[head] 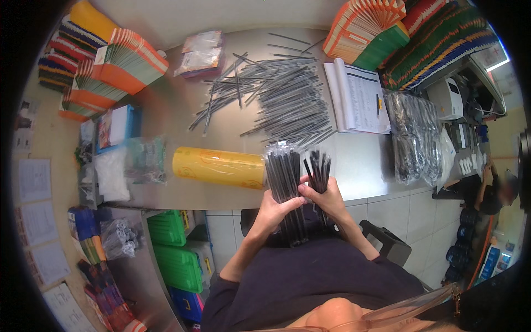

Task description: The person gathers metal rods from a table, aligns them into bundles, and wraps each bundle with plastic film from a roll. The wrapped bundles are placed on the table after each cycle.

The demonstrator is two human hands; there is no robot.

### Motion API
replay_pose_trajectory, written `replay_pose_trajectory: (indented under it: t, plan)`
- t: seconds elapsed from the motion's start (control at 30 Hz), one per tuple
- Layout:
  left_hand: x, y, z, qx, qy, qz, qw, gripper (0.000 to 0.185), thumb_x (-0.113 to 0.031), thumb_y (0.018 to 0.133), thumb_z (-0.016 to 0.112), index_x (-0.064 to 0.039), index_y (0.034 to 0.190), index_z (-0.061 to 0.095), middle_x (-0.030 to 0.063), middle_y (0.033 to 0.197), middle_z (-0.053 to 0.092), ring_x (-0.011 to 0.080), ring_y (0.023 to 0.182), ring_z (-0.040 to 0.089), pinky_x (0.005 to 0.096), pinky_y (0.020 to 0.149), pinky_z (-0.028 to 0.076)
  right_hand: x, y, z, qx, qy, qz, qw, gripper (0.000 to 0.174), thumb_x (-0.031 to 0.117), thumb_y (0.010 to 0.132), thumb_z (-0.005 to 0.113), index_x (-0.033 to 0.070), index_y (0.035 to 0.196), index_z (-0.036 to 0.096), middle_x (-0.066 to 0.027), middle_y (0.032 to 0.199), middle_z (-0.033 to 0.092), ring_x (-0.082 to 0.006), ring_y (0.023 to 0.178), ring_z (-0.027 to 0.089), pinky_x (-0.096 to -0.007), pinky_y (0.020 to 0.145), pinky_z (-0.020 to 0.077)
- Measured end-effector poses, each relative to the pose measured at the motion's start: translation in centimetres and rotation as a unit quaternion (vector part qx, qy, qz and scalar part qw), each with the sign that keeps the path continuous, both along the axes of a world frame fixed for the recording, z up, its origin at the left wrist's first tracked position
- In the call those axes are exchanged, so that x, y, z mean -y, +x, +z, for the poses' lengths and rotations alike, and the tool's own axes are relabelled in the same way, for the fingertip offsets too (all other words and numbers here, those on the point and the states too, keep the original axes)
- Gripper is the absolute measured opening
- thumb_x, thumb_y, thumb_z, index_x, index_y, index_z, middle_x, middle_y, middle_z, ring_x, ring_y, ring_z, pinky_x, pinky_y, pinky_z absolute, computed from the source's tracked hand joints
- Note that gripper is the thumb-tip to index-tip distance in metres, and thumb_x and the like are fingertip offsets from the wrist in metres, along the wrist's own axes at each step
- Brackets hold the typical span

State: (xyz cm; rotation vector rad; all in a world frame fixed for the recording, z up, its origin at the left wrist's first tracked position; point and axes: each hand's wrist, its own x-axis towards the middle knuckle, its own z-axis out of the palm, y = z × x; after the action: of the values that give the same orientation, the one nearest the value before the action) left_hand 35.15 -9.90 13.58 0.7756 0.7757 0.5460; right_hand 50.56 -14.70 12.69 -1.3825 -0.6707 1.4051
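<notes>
My left hand (277, 208) is closed around a thick bundle of thin black sticks in clear wrappers (283, 170), held upright above my lap at the table's front edge. A smaller bunch of the same wrapped sticks (318, 170) is gripped in my right hand (327, 193), fanning out a little at the top. The fingertips of both hands meet between the two bunches. Beyond them, a large heap of wrapped sticks (290, 95) is spread over the metal table (164, 106). Just left of my left hand lies a yellow roll of plastic film (218, 167).
Right of the heap are an open paper pad (365, 99) with a pen and plastic-wrapped black packs (415, 139). Orange folders (128, 62) stand at the left, near a bag of white material (112, 174). A black stool (388, 242) is below; a person (483, 191) sits far right.
</notes>
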Motion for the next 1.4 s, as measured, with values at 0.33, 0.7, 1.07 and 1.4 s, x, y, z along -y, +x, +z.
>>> replay_pose_trajectory:
  t: [0.33, 0.7, 1.07, 1.4]
  plan:
    - [0.1, 0.0, -0.6, -0.040, 0.018, 0.010, 0.999, 0.032, 0.000, 0.082, 0.063, 0.004, 0.113, 0.057, 0.0086, 0.096, 0.065, 0.0148, 0.091, 0.062, 0.0280, 0.081, 0.051, -0.4, -0.4, -0.6, -0.018, 0.053, -0.054, 0.997, 0.030, 0.014, 0.085, 0.069, -0.002, 0.105, 0.053, -0.0011, 0.070, 0.058, -0.0089, 0.066, 0.059, -0.0226, 0.060, 0.0490]
    - [-0.1, -0.1, -0.6, -0.086, -0.017, -0.006, 0.996, 0.025, -0.001, 0.082, 0.065, 0.003, 0.106, 0.062, 0.0070, 0.098, 0.064, 0.0125, 0.089, 0.061, 0.0269, 0.081, 0.050, -0.7, -0.1, -0.7, 0.017, 0.053, -0.028, 0.998, 0.013, 0.007, 0.082, 0.068, 0.000, 0.090, 0.061, -0.0014, 0.071, 0.061, -0.0062, 0.062, 0.056, -0.0196, 0.056, 0.0446]
    - [0.3, -0.1, -1.2, -0.053, 0.028, 0.028, 0.998, 0.026, -0.004, 0.080, 0.069, 0.002, 0.105, 0.061, 0.0063, 0.095, 0.065, 0.0116, 0.085, 0.061, 0.0265, 0.077, 0.050, -0.4, -0.7, 0.5, 0.033, 0.055, -0.018, 0.998, 0.019, 0.018, 0.087, 0.067, 0.001, 0.086, 0.059, -0.0006, 0.070, 0.059, -0.0061, 0.059, 0.053, -0.0212, 0.052, 0.0423]
    - [0.5, 0.0, -0.8, -0.018, 0.014, 0.031, 0.999, 0.028, -0.005, 0.081, 0.066, 0.004, 0.106, 0.056, 0.0107, 0.094, 0.064, 0.0154, 0.083, 0.063, 0.0294, 0.076, 0.051, 0.1, -0.5, -0.4, 0.018, 0.038, -0.008, 0.999, 0.014, 0.014, 0.089, 0.063, 0.002, 0.092, 0.056, -0.0012, 0.069, 0.056, -0.0067, 0.051, 0.048, -0.0219, 0.047, 0.0406]
